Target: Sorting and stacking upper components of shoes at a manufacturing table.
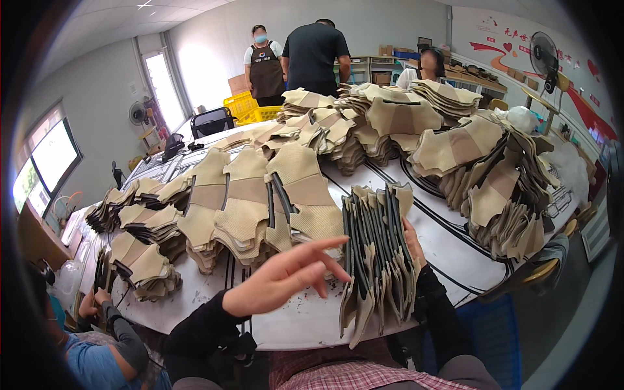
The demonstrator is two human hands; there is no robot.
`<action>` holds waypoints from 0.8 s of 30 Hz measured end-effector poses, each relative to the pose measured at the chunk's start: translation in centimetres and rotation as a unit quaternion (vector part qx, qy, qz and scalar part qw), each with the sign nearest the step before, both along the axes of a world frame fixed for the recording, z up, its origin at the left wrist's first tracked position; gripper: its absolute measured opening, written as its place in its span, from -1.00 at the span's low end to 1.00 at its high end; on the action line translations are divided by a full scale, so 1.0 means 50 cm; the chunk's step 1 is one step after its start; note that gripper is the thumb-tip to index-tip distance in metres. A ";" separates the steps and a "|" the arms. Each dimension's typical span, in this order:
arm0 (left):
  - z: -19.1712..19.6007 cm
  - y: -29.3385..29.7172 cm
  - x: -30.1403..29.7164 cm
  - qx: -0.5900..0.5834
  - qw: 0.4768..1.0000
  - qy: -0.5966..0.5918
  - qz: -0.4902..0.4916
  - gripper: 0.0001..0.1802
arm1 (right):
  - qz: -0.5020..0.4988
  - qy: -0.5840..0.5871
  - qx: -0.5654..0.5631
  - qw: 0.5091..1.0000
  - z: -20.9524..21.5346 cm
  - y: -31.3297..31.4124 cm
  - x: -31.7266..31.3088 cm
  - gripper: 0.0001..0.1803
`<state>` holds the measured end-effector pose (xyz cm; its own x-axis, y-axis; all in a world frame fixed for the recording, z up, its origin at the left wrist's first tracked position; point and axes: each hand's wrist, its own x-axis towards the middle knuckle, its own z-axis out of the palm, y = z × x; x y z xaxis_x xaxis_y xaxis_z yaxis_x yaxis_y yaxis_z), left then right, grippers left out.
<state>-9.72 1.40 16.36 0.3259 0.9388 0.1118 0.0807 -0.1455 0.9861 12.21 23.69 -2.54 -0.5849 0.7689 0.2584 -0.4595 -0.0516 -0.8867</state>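
I have the right hand [411, 242] against the right side of one upright bundle of cream-and-tan mesh fabric pieces with dark grey edging [377, 253], which stands close to the counter's near edge. Its fingers lie along that side, but I cannot tell how firmly they close, since the bundle hides part of them. My left hand [276, 283] hangs in the air just left of the bundle, fingers spread apart and holding nothing; I cannot tell whether a fingertip touches the fabric.

The bundle's lower ends reach down to the rim of the white counter with black lines [292, 325], so I see little room on the near side. Bare surface lies below the left hand, and another open strip runs between the bundle and the cream-and-tan fabric stacks at right [504, 182].

I count two hands of mine, one bundle, one near-left fabric stack [144, 266], two yellow plastic crates [259, 116], and three people [316, 55] at the back. The heaped stacks overlap too much to count.
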 end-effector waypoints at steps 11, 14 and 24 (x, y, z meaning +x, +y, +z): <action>-0.053 -0.014 0.070 -0.070 0.976 0.020 -0.204 -0.53 | -0.020 -0.011 0.048 0.999 -0.095 0.063 0.018 0.10; -0.084 -0.012 0.081 -0.081 0.972 0.012 -0.221 -0.53 | -0.038 -0.003 0.066 0.997 -0.078 0.037 0.011 0.09; -0.127 -0.012 0.111 -0.119 0.953 -0.026 -0.276 -0.53 | -0.066 0.019 0.072 0.995 -0.055 0.003 0.006 -0.07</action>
